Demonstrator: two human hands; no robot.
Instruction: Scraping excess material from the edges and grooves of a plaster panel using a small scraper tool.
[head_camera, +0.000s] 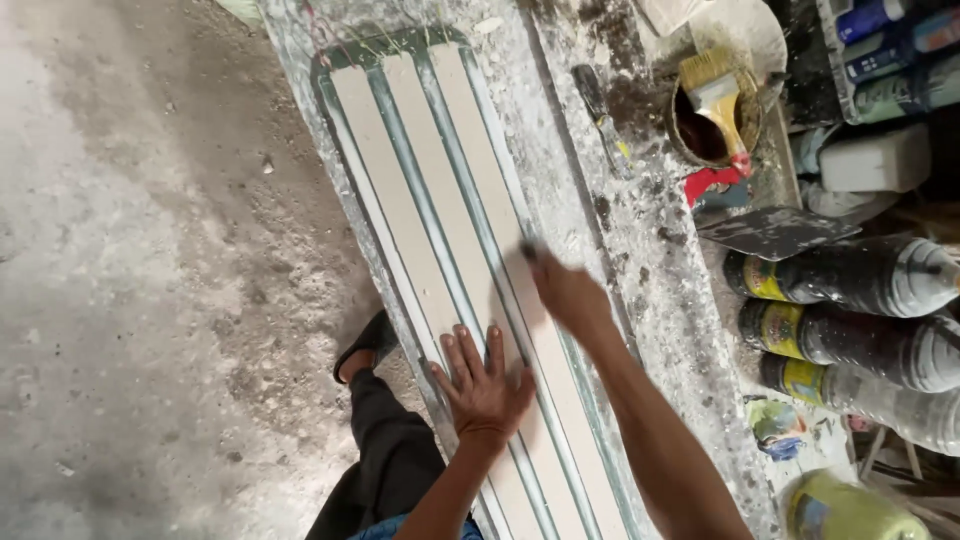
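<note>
Seen from the head camera, a long panel (440, 230) with pale strips and grey-green grooves is laid on a paint-spattered bench (640, 250), and it is pressed by the left hand (482, 388), which is spread flat with fingers wide and holds nothing. The right hand (568, 295) is blurred above a pale strip further along the panel, so its grip cannot be told. A bare, stained concrete floor (130, 250) is seen on one side, while a brush (718, 100) resting on a tin (690, 135), a scraper (770, 232) and dusty bottles (850, 275) are crowded at the bench's other edge.
</note>
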